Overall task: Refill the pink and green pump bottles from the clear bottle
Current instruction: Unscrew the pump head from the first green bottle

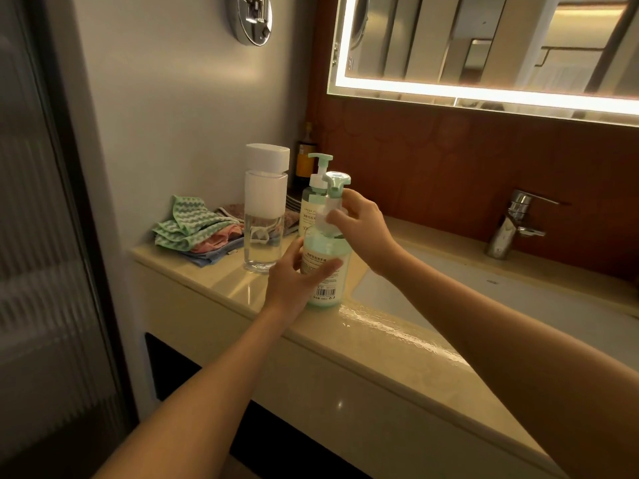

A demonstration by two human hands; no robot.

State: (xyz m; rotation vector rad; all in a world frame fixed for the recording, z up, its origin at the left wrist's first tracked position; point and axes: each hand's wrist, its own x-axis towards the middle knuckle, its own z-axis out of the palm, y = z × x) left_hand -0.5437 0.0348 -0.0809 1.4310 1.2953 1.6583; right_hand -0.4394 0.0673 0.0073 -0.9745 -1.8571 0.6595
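Observation:
A green pump bottle [326, 271] stands upright on the beige counter [242, 288] near the sink's left edge. My left hand [294, 274] wraps around its body. My right hand [359, 226] grips the collar just under its green pump head [337, 183]. Right behind it stands a second pump bottle [311, 205] with a pale label and a green pump. To the left, a tall clear bottle [263, 212] with a white cap stands apart from both hands, with a little clear liquid at its bottom.
Folded cloths [193, 226] in green, pink and blue lie at the counter's far left by the wall. A dark amber bottle [306, 157] stands in the back corner. The white sink [484, 299] and chrome tap [515, 223] are to the right. Water wets the counter's front edge [387, 326].

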